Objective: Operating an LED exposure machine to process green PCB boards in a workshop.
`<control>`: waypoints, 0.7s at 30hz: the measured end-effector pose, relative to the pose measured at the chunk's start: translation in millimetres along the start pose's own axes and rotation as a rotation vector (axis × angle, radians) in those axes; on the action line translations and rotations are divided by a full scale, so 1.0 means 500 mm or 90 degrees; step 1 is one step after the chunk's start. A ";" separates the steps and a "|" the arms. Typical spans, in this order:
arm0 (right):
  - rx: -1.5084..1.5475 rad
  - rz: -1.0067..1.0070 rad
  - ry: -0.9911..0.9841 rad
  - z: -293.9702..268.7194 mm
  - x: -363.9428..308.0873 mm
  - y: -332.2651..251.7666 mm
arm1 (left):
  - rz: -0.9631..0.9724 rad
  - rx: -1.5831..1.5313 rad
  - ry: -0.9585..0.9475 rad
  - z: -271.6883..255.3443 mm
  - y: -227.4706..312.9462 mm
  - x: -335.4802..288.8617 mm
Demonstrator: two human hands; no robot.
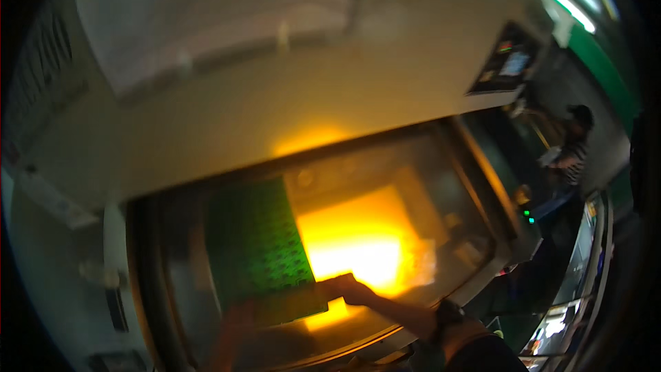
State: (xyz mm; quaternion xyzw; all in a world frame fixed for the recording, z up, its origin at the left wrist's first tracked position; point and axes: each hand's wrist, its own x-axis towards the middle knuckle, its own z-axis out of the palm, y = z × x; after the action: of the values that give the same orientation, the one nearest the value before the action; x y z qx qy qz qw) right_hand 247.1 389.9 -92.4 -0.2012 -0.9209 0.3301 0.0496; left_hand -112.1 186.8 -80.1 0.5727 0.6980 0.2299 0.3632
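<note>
A flat green panel with rows of small dark marks, resembling a circuit board sheet (258, 248), is tilted over the left part of a glowing machine bed (358, 227). My right hand (348, 288) is closed on the panel's near right corner, its fingers dark against the glare. At the near left edge of the panel is my left hand (237, 313), dim and blurred, so its fingers cannot be made out. Whether the panel touches the bed beneath is not clear. A dark band (449, 313) circles my right wrist.
The large pale machine hood (227, 110) overhangs the bed's far side. A control panel with a small screen (506, 62) is at its right. Green indicator lights (528, 217) glow beside the frame. Farther right, another person (575, 145) in a striped top stands by equipment.
</note>
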 end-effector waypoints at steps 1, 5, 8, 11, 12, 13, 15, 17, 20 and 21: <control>-0.053 0.053 -0.094 -0.013 -0.108 -0.108 | 0.018 0.267 -0.107 0.022 0.065 -0.094; -0.204 0.000 -0.080 -0.031 -0.131 -0.195 | 0.062 0.475 -0.142 0.048 0.113 -0.214; -0.206 -0.001 -0.083 -0.082 -0.063 -0.178 | 0.076 0.413 -0.050 0.015 0.078 -0.131; -0.202 0.051 -0.133 -0.127 -0.091 -0.205 | 0.160 0.418 0.057 0.024 0.120 -0.144; -0.225 -0.058 0.047 -0.077 -0.137 -0.142 | 0.231 0.435 0.121 0.032 0.154 -0.160; -0.228 -0.069 0.049 -0.080 -0.166 -0.164 | 0.225 0.440 0.131 0.039 0.178 -0.200; -0.272 0.117 0.040 -0.091 -0.234 -0.229 | 0.158 0.313 0.095 0.070 0.199 -0.231; -0.228 0.211 0.265 -0.058 -0.354 -0.259 | 0.237 0.335 0.109 0.121 0.180 -0.265; 0.048 0.446 0.354 0.041 -0.533 -0.280 | 0.158 0.372 0.039 0.174 0.228 -0.300; 0.098 0.514 0.381 0.088 -0.581 -0.279 | 0.156 0.379 0.026 0.187 0.231 -0.310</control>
State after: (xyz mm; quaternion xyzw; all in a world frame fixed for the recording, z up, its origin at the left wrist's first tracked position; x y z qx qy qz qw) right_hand 455.7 149.2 -27.1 -0.6226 -0.6880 0.3179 0.1945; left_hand 45.5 55.5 -16.0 0.7289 0.6676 0.0693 0.1349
